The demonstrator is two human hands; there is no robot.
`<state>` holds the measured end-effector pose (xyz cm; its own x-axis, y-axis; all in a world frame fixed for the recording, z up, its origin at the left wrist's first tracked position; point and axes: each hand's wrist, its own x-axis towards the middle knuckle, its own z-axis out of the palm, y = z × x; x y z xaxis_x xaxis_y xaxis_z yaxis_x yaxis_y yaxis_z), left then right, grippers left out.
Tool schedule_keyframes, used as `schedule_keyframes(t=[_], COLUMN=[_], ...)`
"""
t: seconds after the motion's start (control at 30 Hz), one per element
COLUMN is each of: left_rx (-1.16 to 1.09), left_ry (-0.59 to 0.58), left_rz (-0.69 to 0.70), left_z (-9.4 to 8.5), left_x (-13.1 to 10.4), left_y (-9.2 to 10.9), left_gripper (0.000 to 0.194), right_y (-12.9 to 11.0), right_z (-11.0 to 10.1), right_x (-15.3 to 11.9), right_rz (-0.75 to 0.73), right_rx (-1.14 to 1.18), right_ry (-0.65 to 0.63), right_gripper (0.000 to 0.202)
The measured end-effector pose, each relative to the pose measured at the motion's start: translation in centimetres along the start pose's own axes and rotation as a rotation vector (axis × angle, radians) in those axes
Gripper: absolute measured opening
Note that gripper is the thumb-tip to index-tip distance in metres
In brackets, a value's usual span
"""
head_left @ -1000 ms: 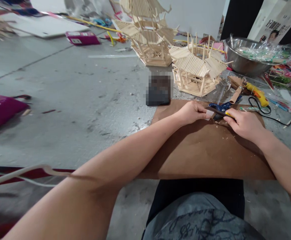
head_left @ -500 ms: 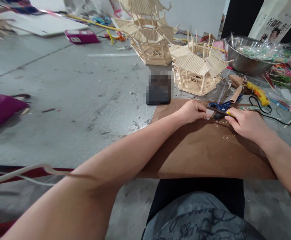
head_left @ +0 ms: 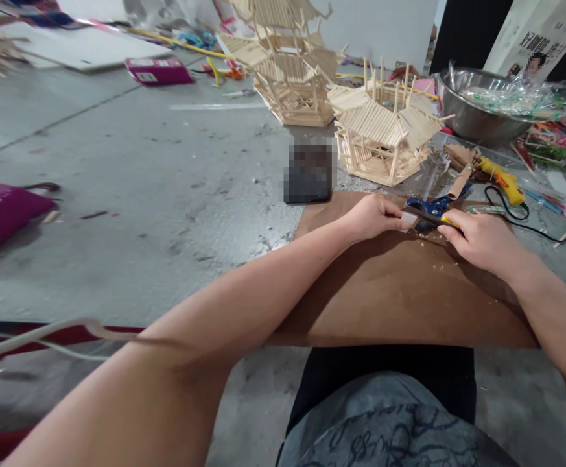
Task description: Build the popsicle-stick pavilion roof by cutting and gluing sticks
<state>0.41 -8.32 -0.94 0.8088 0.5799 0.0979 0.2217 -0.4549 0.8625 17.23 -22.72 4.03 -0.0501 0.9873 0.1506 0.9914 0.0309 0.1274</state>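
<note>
My left hand [head_left: 371, 218] pinches a small pale flat piece [head_left: 408, 222] between thumb and fingers. My right hand [head_left: 482, 240] is closed around a dark, flat-bladed tool [head_left: 427, 216] with a yellow handle; its exact kind is unclear. The blade lies across the pale piece's upper edge, close to my left fingertips. Just behind the blade, a blue-handled tool [head_left: 438, 203] rests on a brown sheet [head_left: 384, 298], partly hidden. Light crumbs are scattered on the sheet below my hands.
Beyond my hands stand a stick-built pavilion model [head_left: 377, 139] and a taller one [head_left: 292, 71]. A blurred dark object [head_left: 308, 185] lies to their left. At right are a yellow glue gun [head_left: 502, 181] with its cord and a metal bowl [head_left: 482, 117]. Purple boxes [head_left: 159, 71] sit at left.
The dark blade has shifted very slightly against the pale piece. Both hands otherwise keep nearly the same place and grip.
</note>
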Motion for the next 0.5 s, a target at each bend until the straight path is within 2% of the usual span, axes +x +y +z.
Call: schedule_keyframes(t=[0.17, 0.5], left_rx=[-0.007, 0.013], left_ry=[-0.022, 0.010], left_rz=[0.010, -0.034], left_z=[-0.02, 0.05], left_x=[0.07, -0.03], left_y=[-0.09, 0.19], left_gripper=[0.019, 0.018], right_y=[0.07, -0.19], right_z=[-0.31, 0.05], right_x=[-0.21, 0.35], right_rz=[0.015, 0.009], right_rx=[-0.023, -0.013], right_ry=[-0.015, -0.021], right_gripper=[0.028, 0.027])
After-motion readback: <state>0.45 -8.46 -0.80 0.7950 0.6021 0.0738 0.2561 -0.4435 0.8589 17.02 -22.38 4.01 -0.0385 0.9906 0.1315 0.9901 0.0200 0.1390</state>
